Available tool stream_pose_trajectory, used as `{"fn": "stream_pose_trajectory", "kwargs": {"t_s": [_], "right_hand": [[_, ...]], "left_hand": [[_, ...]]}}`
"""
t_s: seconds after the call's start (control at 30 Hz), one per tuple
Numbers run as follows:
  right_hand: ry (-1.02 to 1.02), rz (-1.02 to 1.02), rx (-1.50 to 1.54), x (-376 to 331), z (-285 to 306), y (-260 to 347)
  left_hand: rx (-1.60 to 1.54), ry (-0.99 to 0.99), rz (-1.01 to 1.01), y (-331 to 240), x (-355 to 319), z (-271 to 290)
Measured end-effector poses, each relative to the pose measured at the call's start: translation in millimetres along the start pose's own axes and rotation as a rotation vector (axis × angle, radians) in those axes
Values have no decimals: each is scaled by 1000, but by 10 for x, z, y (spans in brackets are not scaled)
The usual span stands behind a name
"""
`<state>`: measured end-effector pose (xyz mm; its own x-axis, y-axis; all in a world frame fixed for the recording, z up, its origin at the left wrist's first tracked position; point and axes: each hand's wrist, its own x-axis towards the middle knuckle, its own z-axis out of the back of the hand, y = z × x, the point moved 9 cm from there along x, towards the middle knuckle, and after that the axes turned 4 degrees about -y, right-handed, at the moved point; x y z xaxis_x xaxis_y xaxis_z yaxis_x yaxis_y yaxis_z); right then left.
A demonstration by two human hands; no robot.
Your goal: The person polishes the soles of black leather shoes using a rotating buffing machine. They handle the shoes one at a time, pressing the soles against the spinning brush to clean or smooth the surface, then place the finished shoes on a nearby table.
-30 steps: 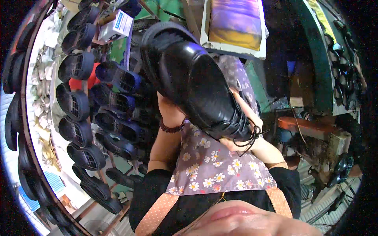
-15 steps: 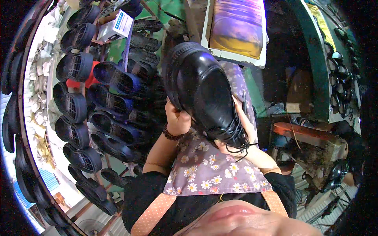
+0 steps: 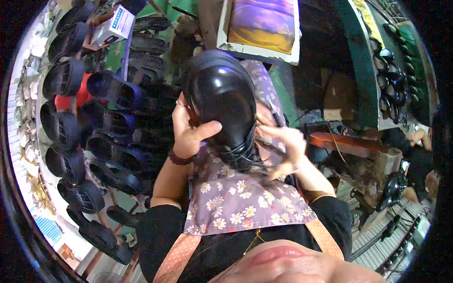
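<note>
The left hand [image 3: 188,129] clamps the side of a glossy black lace-up shoe [image 3: 222,101], thumb pressed across its upper, holding it toe-up in front of the chest. The right hand [image 3: 283,144] pinches the black laces [image 3: 247,155] at the shoe's lower end, fingers closed on them. The shoe hangs above a floral-print apron [image 3: 240,198], clear of any surface. Along the left, a rack [image 3: 94,122] carries rows of dark shoe soles [image 3: 111,89]. A small white box [image 3: 111,28] sits at the rack's top. Behind the shoe stands a purple-and-yellow picture [image 3: 262,21].
</note>
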<state>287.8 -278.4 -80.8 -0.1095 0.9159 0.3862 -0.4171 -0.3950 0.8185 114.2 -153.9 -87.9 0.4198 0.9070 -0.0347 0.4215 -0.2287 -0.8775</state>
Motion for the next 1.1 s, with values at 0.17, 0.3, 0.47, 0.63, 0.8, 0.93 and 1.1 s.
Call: {"fn": "stream_pose_trajectory", "kwargs": {"t_s": [0.17,0.3,0.47,0.63,0.8,0.93,1.1], "right_hand": [[-223,14,-9,694,724,256],[78,49,57,1173,589,526],[167,-123,-31,1141,596,476],[-209,-326,-21,844,969,242],[-778,-574,197,-31,1446,-392],[-1015,-933,600,-1015,1105,-1198],[-1113,-989,1054,-1748,602,-1598]], "left_hand": [[-20,195,94,54,-2,-390],[70,312,100,126,-33,-617],[164,348,8,235,49,-775],[8,468,228,852,279,-575],[-74,499,453,1606,96,59],[-107,408,342,1294,-66,159],[178,327,367,1024,-179,88]]}}
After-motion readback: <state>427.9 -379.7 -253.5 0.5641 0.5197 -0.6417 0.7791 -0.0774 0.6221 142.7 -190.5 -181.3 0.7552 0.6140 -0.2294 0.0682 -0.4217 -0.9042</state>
